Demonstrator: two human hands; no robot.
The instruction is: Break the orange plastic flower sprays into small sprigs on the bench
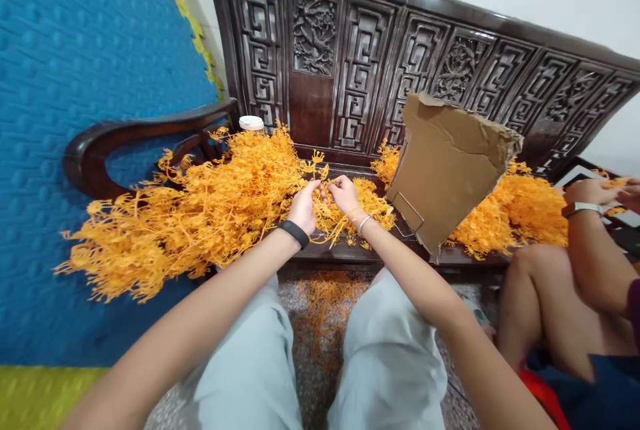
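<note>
My left hand [304,206], with a black band at its wrist, is closed in a pinch on an orange plastic sprig [319,167] whose branched tips stick up above the fingers. Close beside it, my right hand [345,195], with a pale bracelet, also has its fingers pinched at the sprig's lower part. Both hands are just above a small heap of loose orange sprigs [373,207] on the dark wooden bench. To the left spreads a large pile of orange plastic sprigs [235,197], hanging over the bench's armrest side.
A bent cardboard sheet [450,157] leans upright on the bench, near a wire frame [407,210]. More orange sprigs [520,210] lie behind it. A white round lid [251,123] stands at the back. Another person's hand [593,193] works at right. Orange scraps [330,303] litter the floor.
</note>
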